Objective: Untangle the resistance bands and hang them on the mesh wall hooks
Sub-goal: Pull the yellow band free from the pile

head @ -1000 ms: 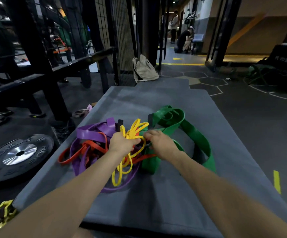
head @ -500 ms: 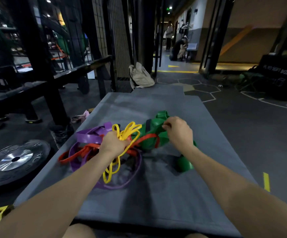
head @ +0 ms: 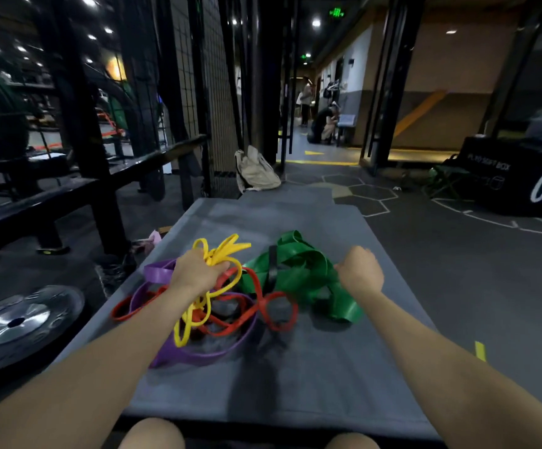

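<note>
The right hand (head: pixel 359 273) has pulled out to the right since a moment ago, and the green band (head: pixel 299 273) has come with it, now spread away from the yellow loops. Biggest thing here is the grey mat (head: pixel 295 377), and the whole tangle sits on its middle. The wide green band is bunched on the right of the heap, the right hand's curled fingers at its edge; whether they actually grip it, I cannot tell. The purple band (head: pixel 198 354) loops low at the left, with the red band (head: pixel 247 306) threading across it toward the green. The left hand (head: pixel 195 275) is fisted tight round a bundle of yellow band (head: pixel 221 251), strands trailing down over the purple.
</note>
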### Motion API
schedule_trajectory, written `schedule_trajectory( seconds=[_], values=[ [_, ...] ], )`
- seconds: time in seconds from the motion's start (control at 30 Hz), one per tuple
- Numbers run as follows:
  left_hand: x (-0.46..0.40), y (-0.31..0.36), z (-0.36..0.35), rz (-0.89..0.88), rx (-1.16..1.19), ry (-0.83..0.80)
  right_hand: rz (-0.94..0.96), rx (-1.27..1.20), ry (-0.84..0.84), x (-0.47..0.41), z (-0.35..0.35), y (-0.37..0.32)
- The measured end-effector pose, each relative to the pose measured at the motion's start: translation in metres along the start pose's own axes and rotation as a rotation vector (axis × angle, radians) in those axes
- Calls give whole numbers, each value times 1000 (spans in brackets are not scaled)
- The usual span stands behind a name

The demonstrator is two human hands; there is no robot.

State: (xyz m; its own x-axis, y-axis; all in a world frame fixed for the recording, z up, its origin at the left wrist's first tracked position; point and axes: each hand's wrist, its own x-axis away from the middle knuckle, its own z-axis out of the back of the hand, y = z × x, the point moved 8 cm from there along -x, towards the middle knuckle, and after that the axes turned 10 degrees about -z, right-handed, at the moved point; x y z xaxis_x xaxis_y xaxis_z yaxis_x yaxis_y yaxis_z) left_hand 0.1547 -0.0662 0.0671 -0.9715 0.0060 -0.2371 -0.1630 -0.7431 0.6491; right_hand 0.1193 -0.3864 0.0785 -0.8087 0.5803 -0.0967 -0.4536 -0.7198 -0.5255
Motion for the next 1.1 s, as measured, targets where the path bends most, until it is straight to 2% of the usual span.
schedule_trajectory(
  seconds=[0.07, 0.2, 0.37, 0.5, 0.63, 0.73, 0.9, 0.93, 1.03, 1.1],
  values=[
    [-2, 8, 13, -14, 175, 10, 107, 9, -15, 8, 4, -23],
    [-3, 36, 49, 3, 478, 84, 419, -37, -197, 44, -4, -96],
    [-8, 52, 85, 101, 834, 150, 646, -43, -435, 97, -27, -159],
    [-10, 61, 109, 153, 984, 167, 694, -35, -497, 116, -37, -177],
    [-5, 67, 123, 148, 1040, 141, 699, -158, -471, 124, -32, -201],
    [-1, 61, 130, 171, 1099, 141, 758, -232, -642, 147, -33, -218],
    [4, 33, 145, 218, 1148, 199, 831, -158, -887, 175, -71, -231],
    [4, 27, 146, 233, 1159, 207, 860, -145, -889, 180, -76, -235],
    [3, 17, 150, 243, 1144, 199, 949, -27, -745, 176, -84, -246],
    [2, 9, 154, 240, 1089, 179, 917, -36, -626, 158, -81, -249]
  ],
)
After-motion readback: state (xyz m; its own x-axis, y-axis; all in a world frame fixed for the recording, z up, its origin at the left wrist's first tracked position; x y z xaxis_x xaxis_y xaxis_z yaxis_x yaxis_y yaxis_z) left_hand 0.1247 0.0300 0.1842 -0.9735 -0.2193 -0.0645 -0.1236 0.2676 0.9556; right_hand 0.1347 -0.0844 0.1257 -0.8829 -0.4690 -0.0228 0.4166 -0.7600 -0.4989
